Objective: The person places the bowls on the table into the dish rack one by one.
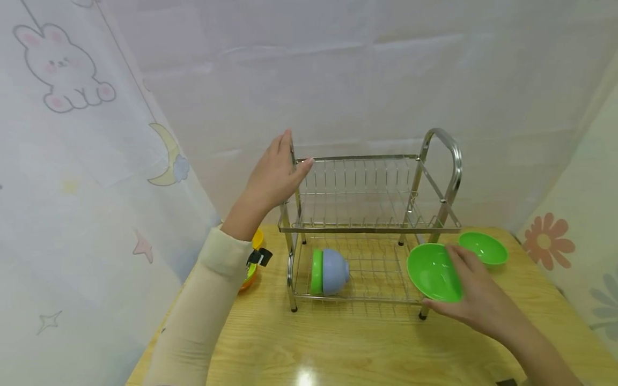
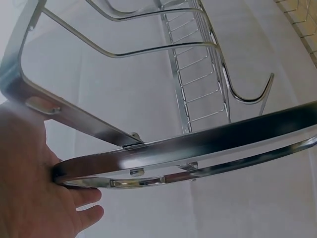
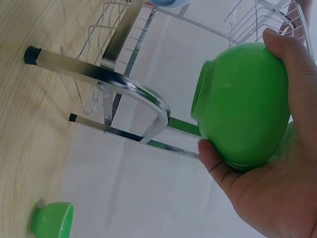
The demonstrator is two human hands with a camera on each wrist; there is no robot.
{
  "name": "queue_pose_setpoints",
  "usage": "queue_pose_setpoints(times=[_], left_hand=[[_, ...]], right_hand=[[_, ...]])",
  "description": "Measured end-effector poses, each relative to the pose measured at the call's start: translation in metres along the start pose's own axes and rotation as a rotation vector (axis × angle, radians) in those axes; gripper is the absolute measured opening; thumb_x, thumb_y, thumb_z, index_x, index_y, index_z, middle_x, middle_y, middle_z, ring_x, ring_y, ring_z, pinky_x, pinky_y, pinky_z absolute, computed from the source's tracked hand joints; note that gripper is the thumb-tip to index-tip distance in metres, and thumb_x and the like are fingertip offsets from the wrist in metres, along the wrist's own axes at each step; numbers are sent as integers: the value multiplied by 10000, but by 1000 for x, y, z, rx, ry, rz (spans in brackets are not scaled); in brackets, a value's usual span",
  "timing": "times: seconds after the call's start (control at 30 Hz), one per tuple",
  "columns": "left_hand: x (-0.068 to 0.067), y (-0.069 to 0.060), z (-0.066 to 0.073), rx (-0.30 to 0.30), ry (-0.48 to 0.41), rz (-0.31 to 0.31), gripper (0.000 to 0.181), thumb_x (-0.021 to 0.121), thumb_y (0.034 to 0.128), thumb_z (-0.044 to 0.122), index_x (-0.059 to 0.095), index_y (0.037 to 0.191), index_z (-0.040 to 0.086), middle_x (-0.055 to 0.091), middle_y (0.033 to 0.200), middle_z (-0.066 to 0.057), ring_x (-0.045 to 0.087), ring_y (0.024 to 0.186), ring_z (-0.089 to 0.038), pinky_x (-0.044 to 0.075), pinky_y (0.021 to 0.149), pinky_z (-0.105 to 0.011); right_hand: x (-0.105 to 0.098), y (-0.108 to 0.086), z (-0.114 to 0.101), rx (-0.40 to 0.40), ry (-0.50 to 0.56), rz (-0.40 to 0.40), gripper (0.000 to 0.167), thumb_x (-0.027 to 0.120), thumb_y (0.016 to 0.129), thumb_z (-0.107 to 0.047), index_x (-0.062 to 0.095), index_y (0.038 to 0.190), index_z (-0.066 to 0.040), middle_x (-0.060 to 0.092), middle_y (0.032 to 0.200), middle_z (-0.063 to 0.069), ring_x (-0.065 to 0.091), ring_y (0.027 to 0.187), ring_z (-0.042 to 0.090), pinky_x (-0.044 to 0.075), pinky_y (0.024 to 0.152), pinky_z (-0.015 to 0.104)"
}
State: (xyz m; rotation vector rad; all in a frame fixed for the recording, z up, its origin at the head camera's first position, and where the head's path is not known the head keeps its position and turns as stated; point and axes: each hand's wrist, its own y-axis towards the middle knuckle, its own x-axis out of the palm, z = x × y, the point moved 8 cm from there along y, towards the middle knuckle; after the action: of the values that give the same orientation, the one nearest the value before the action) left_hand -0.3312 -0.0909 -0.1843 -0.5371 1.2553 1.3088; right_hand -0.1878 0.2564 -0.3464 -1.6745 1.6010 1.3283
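Note:
My right hand (image 1: pixel 478 295) holds a green bowl (image 1: pixel 432 272) by its side, thumb and fingers on opposite sides. The bowl is tilted in front of the right end of a two-tier metal dish rack (image 1: pixel 367 230); the right wrist view shows its outside and foot ring. My left hand (image 1: pixel 273 174) rests against the rack's left end frame (image 2: pixel 99 163), its fingers extended and thumb spread. On the lower tier, a green bowl (image 1: pixel 316 272) and a light blue bowl (image 1: pixel 334 272) stand on edge, side by side at the left.
Another green bowl (image 1: pixel 483 248) sits on the wooden table (image 1: pixel 338 343) behind my right hand. Yellow and orange bowls (image 1: pixel 247 281) stand left of the rack, partly hidden by my left forearm. Patterned sheets (image 1: pixel 96 214) enclose the table at the back and sides.

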Motion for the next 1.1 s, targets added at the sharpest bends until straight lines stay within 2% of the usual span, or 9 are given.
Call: queue_pose_setpoints(times=[0.17, 0.3, 0.47, 0.67, 0.87, 0.93, 1.1], left_hand=[[-2, -11, -2, 40, -23, 6, 904, 351, 1035, 627, -49, 1628, 75, 3, 1703, -108, 75, 1566, -277, 125, 1268, -432], [-3, -23, 0, 82, 5, 39, 913, 333, 1028, 648, -31, 1629, 64, -49, 1705, -89, -1, 1571, -260, 59, 1272, -439], [-4, -46, 14, 180, 57, 102, 889, 377, 1035, 616, 76, 1624, 22, 55, 1698, -134, -20, 1572, -280, 23, 1270, -465], [1, -78, 39, 321, 93, 142, 830, 433, 1043, 545, 152, 1613, 10, 167, 1673, -161, 61, 1568, -299, 24, 1273, -445], [9, -105, 60, 475, 72, 200, 796, 527, 1015, 470, 247, 1581, -15, 268, 1630, -181, 173, 1544, -333, 116, 1267, -474], [12, -112, 65, 518, 53, 211, 780, 514, 1020, 477, 271, 1573, -17, 299, 1614, -176, 221, 1528, -333, 146, 1265, -459], [21, -130, 74, 593, 36, 247, 768, 380, 1045, 558, 328, 1548, -21, 347, 1585, -169, 299, 1496, -323, 208, 1254, -405]], right_hand=[[7, 3, -11, -12, 15, -15, 1334, 898, 692, -543, 125, 1595, 60, 251, 1538, 342, 362, 1309, 609, 392, 926, 789], [10, 6, -21, -41, 41, -2, 1309, 902, 691, -540, 169, 1579, 83, 303, 1500, 301, 434, 1256, 560, 438, 914, 756], [17, 6, -31, -53, 71, -22, 1307, 890, 708, -545, 123, 1617, -4, 303, 1503, 291, 458, 1249, 532, 452, 922, 738], [22, 6, -40, -63, 47, -33, 1296, 865, 712, -594, 147, 1614, -3, 293, 1525, 295, 444, 1283, 555, 447, 943, 727], [25, 9, -49, -81, 55, -40, 1296, 862, 702, -614, 173, 1606, 8, 294, 1527, 291, 435, 1297, 553, 458, 946, 712], [26, 10, -52, -91, 56, -38, 1296, 868, 696, -609, 179, 1606, 5, 304, 1526, 285, 427, 1309, 548, 446, 964, 713], [27, 11, -58, -101, 50, -45, 1309, 862, 690, -624, 169, 1610, -2, 278, 1568, 286, 374, 1363, 554, 402, 1013, 717]])
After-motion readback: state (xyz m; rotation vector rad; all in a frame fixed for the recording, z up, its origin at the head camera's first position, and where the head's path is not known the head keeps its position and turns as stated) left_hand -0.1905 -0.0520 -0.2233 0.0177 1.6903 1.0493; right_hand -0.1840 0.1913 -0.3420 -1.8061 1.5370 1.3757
